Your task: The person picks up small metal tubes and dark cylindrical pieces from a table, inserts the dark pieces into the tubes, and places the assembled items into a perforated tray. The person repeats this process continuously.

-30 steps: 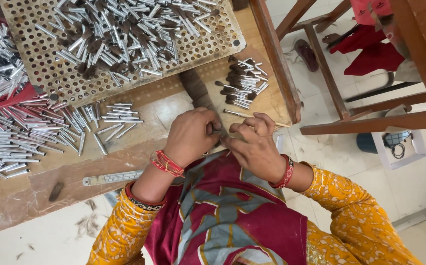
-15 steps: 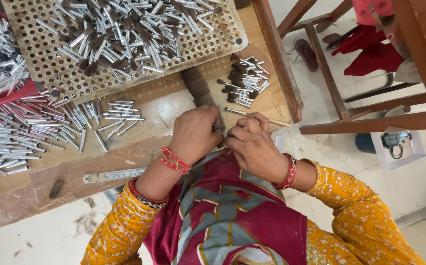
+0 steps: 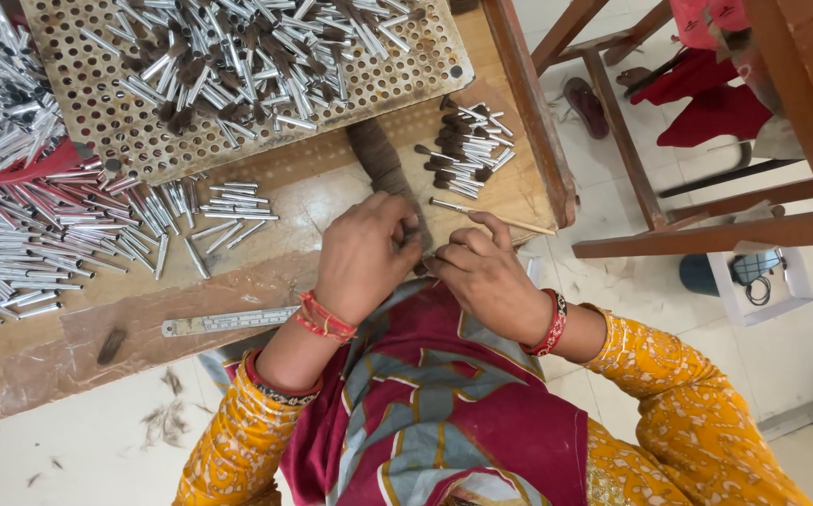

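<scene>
Both hands, left hand (image 3: 361, 255) and right hand (image 3: 483, 276), pinch a dark bristle tuft (image 3: 383, 167). At one o'clock, a small pile of finished silver-ferruled brush heads (image 3: 467, 150); at ten o'clock, many empty silver metal tubes (image 3: 41, 244) remain on the wooden tabletop (image 3: 275, 267).

Wooden tabletop (image 3: 266, 272) fills the upper left of the frame, surface worn and patchy, its edge rail running down toward centre. Floor (image 3: 631, 169) of pale tiles at right and along the bottom left, with dark scraps scattered on it. Reddish-brown wooden furniture frame (image 3: 706, 230) at upper right; red cloth (image 3: 706, 108) and a sandal (image 3: 586, 105) lie beneath it. White box (image 3: 762, 281) at right. Light is even and diffuse.
</scene>
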